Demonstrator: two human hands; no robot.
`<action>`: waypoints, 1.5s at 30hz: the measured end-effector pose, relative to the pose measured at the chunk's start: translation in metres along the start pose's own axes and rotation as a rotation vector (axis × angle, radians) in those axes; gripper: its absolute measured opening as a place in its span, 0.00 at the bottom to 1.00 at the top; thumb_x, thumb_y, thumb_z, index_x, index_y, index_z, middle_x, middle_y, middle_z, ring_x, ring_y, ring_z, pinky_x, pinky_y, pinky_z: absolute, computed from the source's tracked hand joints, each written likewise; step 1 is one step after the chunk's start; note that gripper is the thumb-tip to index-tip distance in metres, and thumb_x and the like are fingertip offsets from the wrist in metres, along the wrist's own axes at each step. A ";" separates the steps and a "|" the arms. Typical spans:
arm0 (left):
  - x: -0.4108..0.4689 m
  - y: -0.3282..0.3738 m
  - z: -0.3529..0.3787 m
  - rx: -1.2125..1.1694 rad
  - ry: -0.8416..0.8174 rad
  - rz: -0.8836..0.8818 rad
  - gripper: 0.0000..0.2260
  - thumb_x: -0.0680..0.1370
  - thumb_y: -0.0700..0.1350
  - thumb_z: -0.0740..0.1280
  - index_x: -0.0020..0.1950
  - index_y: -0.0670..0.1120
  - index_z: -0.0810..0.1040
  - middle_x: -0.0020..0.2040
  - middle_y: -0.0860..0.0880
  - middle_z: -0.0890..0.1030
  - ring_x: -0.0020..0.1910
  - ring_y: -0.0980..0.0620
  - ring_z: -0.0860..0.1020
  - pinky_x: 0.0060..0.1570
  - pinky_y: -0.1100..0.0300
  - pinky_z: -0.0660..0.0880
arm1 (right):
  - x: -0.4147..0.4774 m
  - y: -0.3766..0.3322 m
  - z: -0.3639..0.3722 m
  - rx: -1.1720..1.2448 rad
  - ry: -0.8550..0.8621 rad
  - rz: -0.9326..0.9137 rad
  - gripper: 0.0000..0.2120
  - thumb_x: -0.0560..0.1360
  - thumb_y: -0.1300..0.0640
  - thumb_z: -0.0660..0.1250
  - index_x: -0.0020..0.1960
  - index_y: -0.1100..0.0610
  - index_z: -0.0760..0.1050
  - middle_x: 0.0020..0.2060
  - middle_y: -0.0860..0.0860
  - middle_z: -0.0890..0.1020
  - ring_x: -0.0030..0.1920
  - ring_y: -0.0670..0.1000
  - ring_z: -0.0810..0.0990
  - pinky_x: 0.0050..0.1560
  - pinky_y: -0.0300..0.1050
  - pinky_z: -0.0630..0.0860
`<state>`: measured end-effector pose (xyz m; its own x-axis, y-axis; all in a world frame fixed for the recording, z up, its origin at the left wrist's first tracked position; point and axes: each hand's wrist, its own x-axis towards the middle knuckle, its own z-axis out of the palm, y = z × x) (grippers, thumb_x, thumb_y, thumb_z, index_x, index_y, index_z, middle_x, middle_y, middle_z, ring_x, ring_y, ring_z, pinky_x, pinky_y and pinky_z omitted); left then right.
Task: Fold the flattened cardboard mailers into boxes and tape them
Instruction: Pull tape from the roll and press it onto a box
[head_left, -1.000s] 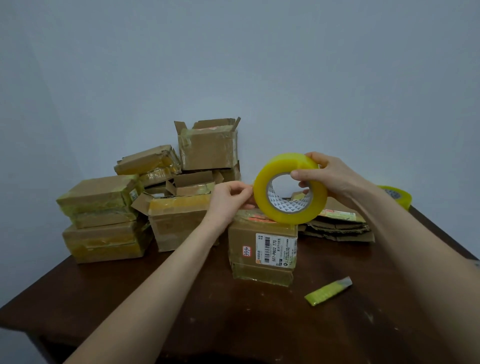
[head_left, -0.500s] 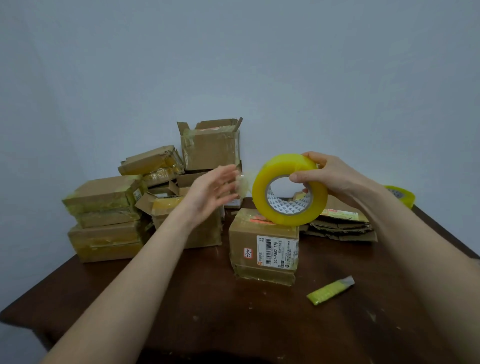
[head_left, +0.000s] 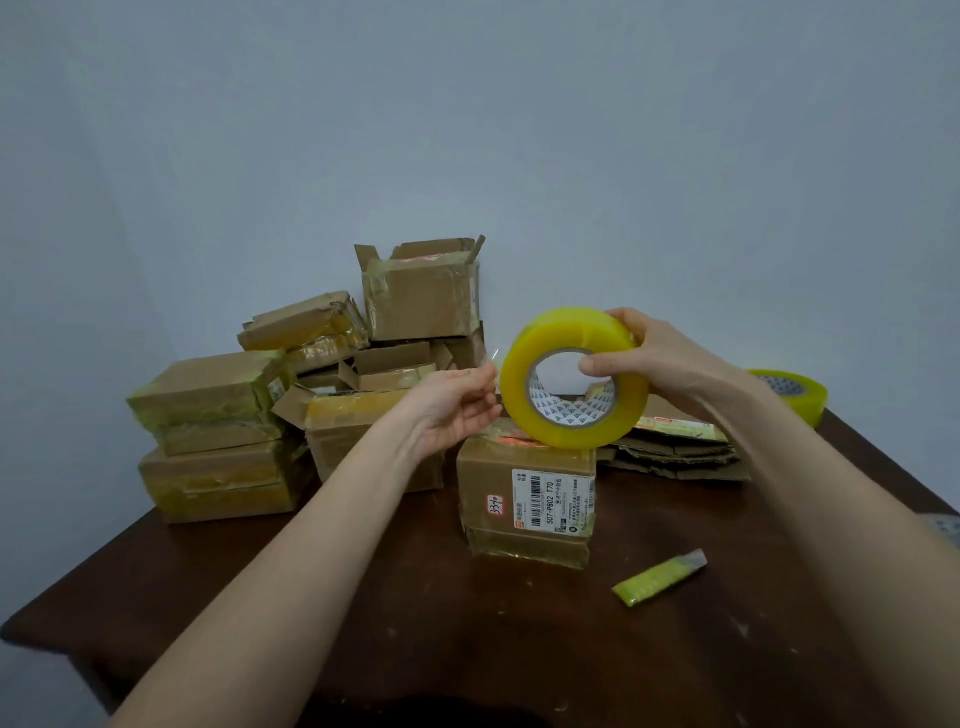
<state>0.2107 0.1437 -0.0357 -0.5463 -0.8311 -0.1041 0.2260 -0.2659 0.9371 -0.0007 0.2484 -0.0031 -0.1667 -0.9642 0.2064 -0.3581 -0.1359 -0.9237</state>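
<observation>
Right now the right hand (head_left: 660, 364) grips the yellow tape roll (head_left: 524, 395) over the labelled box (head_left: 498, 478) on the counter (head_left: 415, 623); the left hand (head_left: 452, 410) pinches the loose tape end (head_left: 495, 358) beside the roll.

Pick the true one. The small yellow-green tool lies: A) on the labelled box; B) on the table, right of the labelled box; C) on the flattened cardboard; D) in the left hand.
B: the yellow-green tool rests on the table, right of the labelled box.
</observation>
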 end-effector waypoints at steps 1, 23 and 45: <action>-0.002 -0.002 0.001 -0.040 0.030 0.000 0.06 0.77 0.42 0.67 0.44 0.40 0.76 0.36 0.45 0.76 0.30 0.54 0.78 0.31 0.62 0.80 | -0.001 0.006 0.000 0.057 0.003 0.018 0.26 0.69 0.64 0.74 0.64 0.56 0.71 0.51 0.54 0.80 0.53 0.56 0.81 0.52 0.50 0.78; -0.015 -0.050 -0.035 0.109 0.269 -0.104 0.07 0.79 0.42 0.65 0.54 0.40 0.77 0.34 0.49 0.71 0.24 0.60 0.68 0.19 0.71 0.65 | 0.017 -0.030 0.014 -0.280 0.058 -0.123 0.21 0.66 0.44 0.76 0.57 0.48 0.80 0.51 0.49 0.81 0.54 0.51 0.79 0.55 0.49 0.76; -0.022 -0.062 -0.023 1.301 0.006 0.595 0.24 0.75 0.53 0.69 0.69 0.48 0.68 0.65 0.50 0.74 0.61 0.52 0.74 0.58 0.56 0.73 | -0.002 -0.005 0.021 0.028 0.105 -0.040 0.13 0.68 0.55 0.76 0.49 0.48 0.76 0.43 0.53 0.83 0.43 0.53 0.81 0.48 0.50 0.78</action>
<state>0.2272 0.1670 -0.0993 -0.6301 -0.6611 0.4074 -0.4727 0.7428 0.4742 0.0211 0.2467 -0.0054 -0.2483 -0.9289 0.2747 -0.3412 -0.1816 -0.9223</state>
